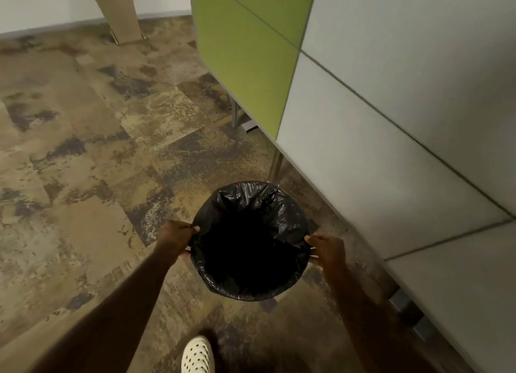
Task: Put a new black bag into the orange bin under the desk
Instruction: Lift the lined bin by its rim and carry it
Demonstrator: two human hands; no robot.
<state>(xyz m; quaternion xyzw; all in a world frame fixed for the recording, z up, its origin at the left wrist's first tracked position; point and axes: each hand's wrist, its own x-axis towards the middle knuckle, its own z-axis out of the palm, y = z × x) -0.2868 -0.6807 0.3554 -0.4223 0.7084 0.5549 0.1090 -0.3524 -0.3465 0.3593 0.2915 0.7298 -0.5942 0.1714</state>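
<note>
A black bag [251,202] lines a round bin seen from above, its plastic folded out over the whole rim. The bin's orange body is hidden under the bag. My left hand [177,235] pinches the bag at the rim's left side. My right hand [326,249] pinches it at the right side. The bin is over the patterned carpet [92,154], beside the grey panels; I cannot tell if it rests on the floor.
Grey partition panels [391,138] and a green panel [245,51] run along the right, on thin metal legs [275,166]. A beige stand [120,9] is at the back. A white perforated shoe [198,354] shows below the bin.
</note>
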